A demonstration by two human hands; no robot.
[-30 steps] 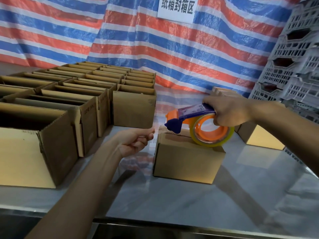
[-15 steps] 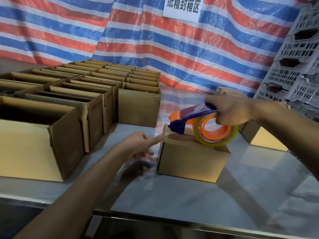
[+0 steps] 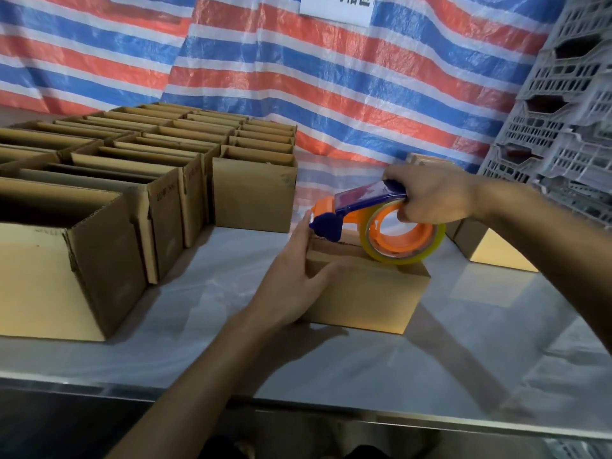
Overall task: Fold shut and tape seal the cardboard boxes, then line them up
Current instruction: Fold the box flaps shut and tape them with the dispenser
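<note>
One closed box [image 3: 371,293] sits mid-tabletop [image 3: 447,366], plain brown, flaps folded down, a seam along its top. On it rests one tape dispenser [image 3: 351,207], orange and blue, with one clear-yellowish roll [image 3: 405,256] touching the box top. The right hand [image 3: 433,200] has its grip closed around the dispenser's handle. The left hand [image 3: 294,276] lies against the box's left end, fingers straight up toward the dispenser's nose, thumb across the front face, so its grip is loose and flat. To the left stand rows of open boxes [image 3: 253,193], more than a dozen; the far ones overlap too much for an exact count, and the nearest are cut off by the frame. Right of the closed box, two more boxes [image 3: 496,250] are mostly hidden behind the right forearm. Stacked grey crates [image 3: 569,127] and a sign [image 3: 337,6] on the striped tarp [image 3: 331,77] are cropped; the sign cannot be read.
</note>
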